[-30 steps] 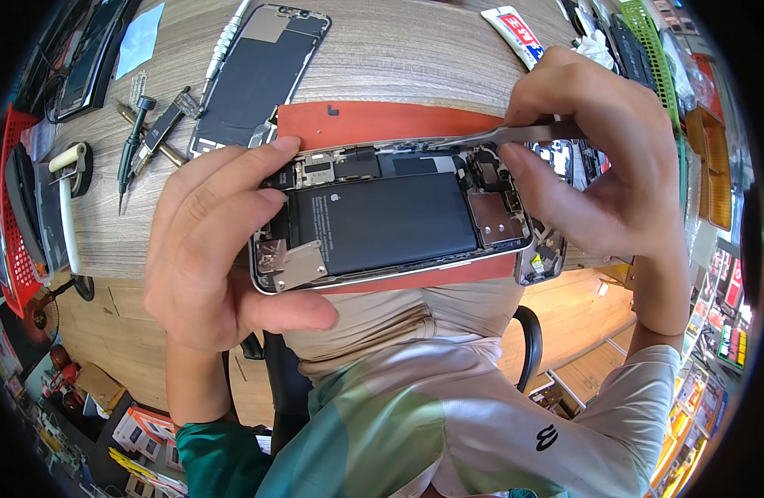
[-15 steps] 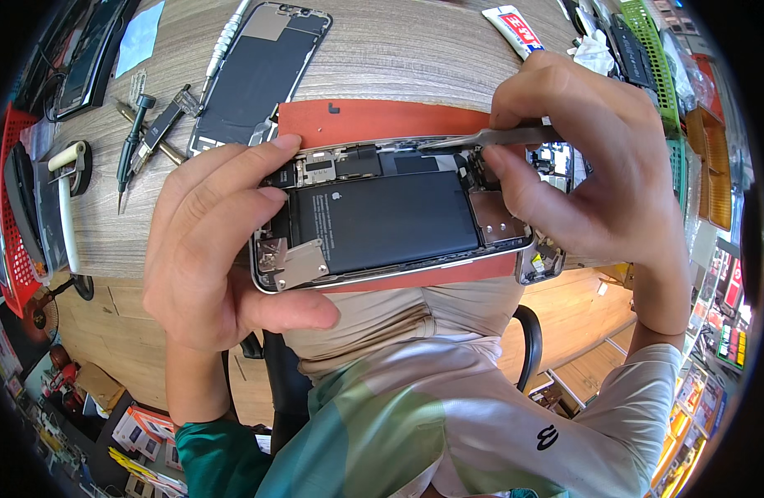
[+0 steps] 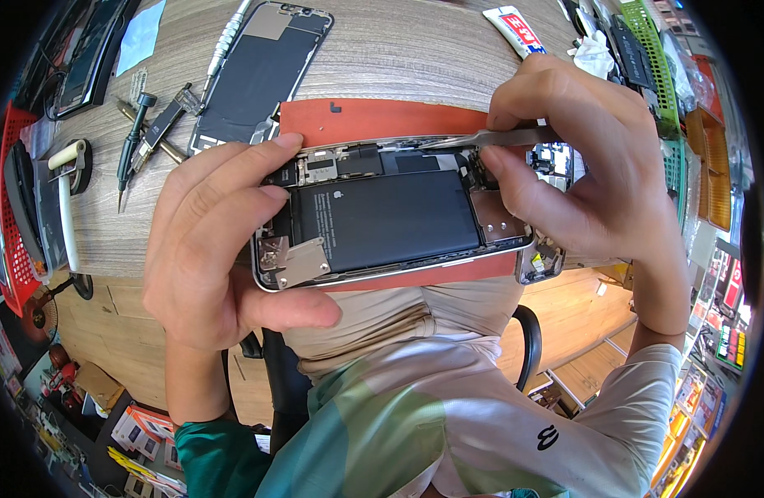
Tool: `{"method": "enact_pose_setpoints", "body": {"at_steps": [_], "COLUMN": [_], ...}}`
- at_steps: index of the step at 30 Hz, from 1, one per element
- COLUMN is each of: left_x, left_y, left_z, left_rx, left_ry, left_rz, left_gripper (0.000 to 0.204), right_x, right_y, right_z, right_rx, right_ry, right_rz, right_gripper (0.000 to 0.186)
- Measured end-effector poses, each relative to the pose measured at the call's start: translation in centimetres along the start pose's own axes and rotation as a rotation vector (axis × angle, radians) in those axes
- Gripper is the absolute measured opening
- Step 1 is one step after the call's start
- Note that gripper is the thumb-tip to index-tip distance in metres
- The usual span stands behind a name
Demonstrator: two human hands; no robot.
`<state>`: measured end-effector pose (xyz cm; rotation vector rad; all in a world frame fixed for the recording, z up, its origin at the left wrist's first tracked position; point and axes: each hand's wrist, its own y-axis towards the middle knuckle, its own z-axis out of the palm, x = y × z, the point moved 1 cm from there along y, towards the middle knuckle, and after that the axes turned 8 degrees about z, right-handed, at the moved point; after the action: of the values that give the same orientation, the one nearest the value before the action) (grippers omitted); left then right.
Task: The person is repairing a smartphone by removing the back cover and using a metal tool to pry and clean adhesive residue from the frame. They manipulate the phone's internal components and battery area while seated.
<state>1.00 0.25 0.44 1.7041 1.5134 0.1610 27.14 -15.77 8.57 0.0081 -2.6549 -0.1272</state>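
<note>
An opened smartphone [image 3: 498, 243] lies across the middle, its black battery [image 3: 390, 222] and metal inner plates showing. My left hand [image 3: 212, 241] grips its left end, fingertips on the far edge and the thumb stretched below the near edge. Between thumb and fingers, my right hand [image 3: 577, 158] pinches grey metal tweezers [image 3: 515, 134]. Their tips reach into the phone's far edge, above the battery. A red mat [image 3: 382, 119] lies under the phone. Another opened phone part [image 3: 544, 266] sticks out beneath my right hand, partly hidden.
Beyond my left hand lie a detached phone screen [image 3: 257, 79], a screwdriver [image 3: 133, 149] and a slim silver-white tool [image 3: 227, 41]. A white and red tube [image 3: 515, 31] rests at the back. Green baskets [image 3: 647, 50] stand right, a red basket [image 3: 17, 266] left. The table edge [image 3: 116, 275] is close to me.
Almost nothing differs. The phone and both hands have shifted only very slightly, and the tweezers stay at the phone's far edge.
</note>
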Motion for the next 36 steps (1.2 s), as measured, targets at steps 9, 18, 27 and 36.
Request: {"method": "enact_pose_setpoints", "body": {"at_steps": [9, 18, 27, 36], "left_x": [0.1, -0.2, -0.2, -0.3], "left_y": [-0.1, 0.0, 0.2, 0.2], "left_z": [-0.1, -0.1, -0.2, -0.2], "left_rx": [-0.008, 0.009, 0.015, 0.020], "left_ry": [-0.003, 0.012, 0.017, 0.029], "left_rz": [0.004, -0.004, -0.007, -0.010], "left_gripper": [0.082, 0.083, 0.082, 0.081], "right_x": [-1.0, -1.1, -1.1, -1.1], "right_y": [-0.6, -0.5, -0.6, -0.7], "right_z": [-0.1, 0.0, 0.1, 0.2], "right_rx": [-0.010, -0.027, -0.040, -0.032], "right_ry": [0.001, -0.032, -0.036, -0.027], "right_rz": [-0.064, -0.112, -0.114, -0.095], "right_gripper": [0.024, 0.026, 0.026, 0.025]}}
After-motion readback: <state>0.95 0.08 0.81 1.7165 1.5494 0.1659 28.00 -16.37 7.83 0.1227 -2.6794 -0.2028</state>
